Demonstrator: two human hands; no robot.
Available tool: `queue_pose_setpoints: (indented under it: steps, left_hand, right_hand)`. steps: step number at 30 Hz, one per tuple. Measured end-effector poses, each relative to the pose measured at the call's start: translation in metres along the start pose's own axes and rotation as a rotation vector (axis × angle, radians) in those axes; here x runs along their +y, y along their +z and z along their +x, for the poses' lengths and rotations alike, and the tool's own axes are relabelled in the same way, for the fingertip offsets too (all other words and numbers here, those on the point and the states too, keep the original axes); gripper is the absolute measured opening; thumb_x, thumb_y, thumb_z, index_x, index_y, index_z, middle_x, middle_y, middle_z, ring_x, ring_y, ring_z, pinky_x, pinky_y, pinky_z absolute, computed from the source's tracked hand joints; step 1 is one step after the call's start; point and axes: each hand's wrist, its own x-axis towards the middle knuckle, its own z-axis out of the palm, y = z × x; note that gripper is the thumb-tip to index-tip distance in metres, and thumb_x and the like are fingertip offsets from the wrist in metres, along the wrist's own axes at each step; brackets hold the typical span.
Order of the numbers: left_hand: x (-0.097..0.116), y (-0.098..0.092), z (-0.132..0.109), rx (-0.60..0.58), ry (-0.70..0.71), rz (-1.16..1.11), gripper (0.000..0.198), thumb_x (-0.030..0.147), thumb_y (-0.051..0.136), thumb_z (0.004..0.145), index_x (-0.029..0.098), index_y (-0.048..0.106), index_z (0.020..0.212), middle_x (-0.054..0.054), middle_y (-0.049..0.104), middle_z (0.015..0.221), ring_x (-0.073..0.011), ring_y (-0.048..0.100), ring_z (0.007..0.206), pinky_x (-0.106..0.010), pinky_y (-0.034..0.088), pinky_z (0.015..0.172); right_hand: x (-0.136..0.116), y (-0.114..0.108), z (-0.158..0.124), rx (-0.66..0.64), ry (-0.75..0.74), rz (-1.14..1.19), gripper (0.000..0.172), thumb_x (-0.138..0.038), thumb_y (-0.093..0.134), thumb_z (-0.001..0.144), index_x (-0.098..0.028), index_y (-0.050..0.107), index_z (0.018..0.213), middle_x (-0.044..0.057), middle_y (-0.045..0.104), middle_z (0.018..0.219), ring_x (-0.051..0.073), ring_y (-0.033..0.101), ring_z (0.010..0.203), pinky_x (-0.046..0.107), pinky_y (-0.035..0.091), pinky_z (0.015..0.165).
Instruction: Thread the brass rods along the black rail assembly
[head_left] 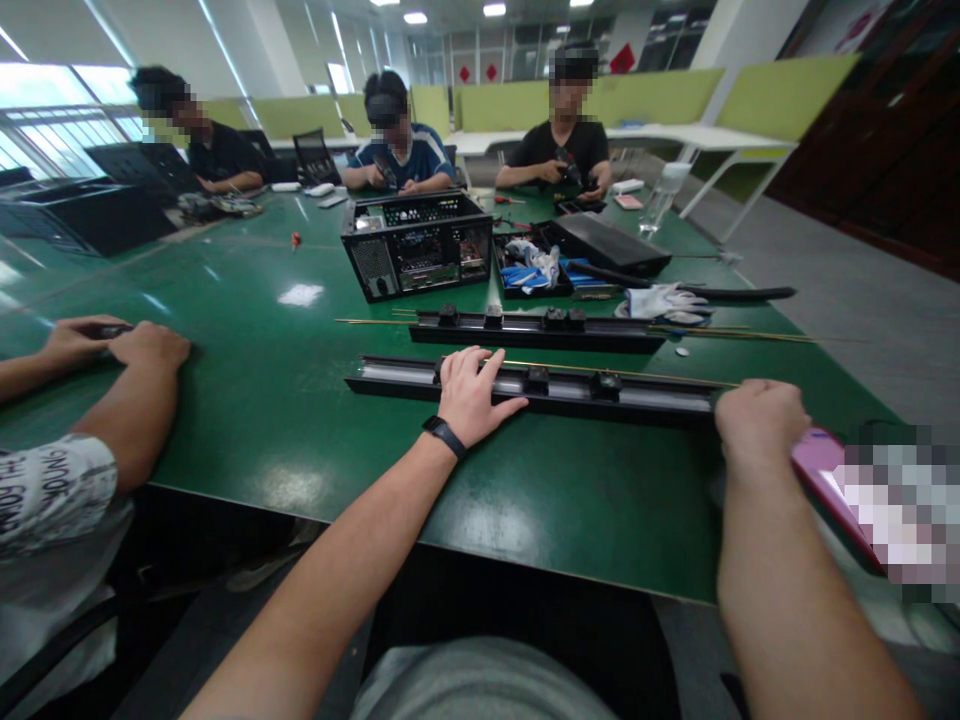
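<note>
My left hand [472,393] lies with fingers spread across a long black channel-shaped rail [645,407], near its left half. Small black blocks, such as one block [606,386], sit along the rail, and the hand partly covers another. Along the rail's far edge runs a thin brass-coloured rod [600,370] that reaches my right hand [761,412]. That hand is closed in a fist at the rail's right end, around the rod's end; its fingertips and the rail's end are hidden. Behind lies a second black rail [525,330] with similar blocks and thin rods.
Beyond the rails stand an open black computer case [416,250] and a black tray [536,290] with gloves. More gloves [664,303] and a clear bottle [664,200] are at the right. A pink-edged object [832,480] lies beside my right forearm. A neighbour's hands [120,340] are at left; several people sit around.
</note>
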Motion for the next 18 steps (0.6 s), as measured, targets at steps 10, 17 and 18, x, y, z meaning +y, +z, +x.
queue_pose_setpoints:
  steps: [10, 17, 18]
  left_hand:
    - [0.001, 0.003, 0.001, -0.023, 0.004, 0.008, 0.079, 0.060, 0.086, 0.085, 0.021, 0.062, 0.149, -0.018, 0.063, 0.150, -0.0386, 0.050, 0.149, -0.054, 0.031, 0.127]
    - [0.004, 0.004, 0.002, -0.023, 0.006, 0.005, 0.080, 0.059, 0.087, 0.085, 0.018, 0.062, 0.149, -0.019, 0.062, 0.152, -0.0388, 0.049, 0.151, -0.055, 0.031, 0.128]
    - [0.004, 0.004, 0.002, -0.020, 0.007, 0.005, 0.081, 0.059, 0.088, 0.085, 0.018, 0.062, 0.149, -0.019, 0.062, 0.152, -0.0387, 0.049, 0.151, -0.055, 0.031, 0.128]
  right_hand:
    - [-0.015, -0.006, -0.030, -0.080, -0.360, 0.016, 0.035, -0.036, 0.049, 0.103, -0.016, 0.074, 0.115, 0.016, 0.074, 0.108, 0.027, 0.062, 0.095, 0.036, 0.045, 0.091]
    - [-0.014, 0.006, -0.040, -0.120, -0.595, 0.070, 0.031, -0.040, 0.049, 0.100, -0.019, 0.072, 0.109, 0.014, 0.072, 0.102, 0.029, 0.062, 0.099, 0.041, 0.047, 0.095]
    - [-0.013, 0.009, -0.041, -0.124, -0.631, 0.105, 0.031, -0.040, 0.049, 0.100, -0.020, 0.071, 0.106, 0.014, 0.072, 0.101, 0.029, 0.063, 0.098, 0.042, 0.048, 0.095]
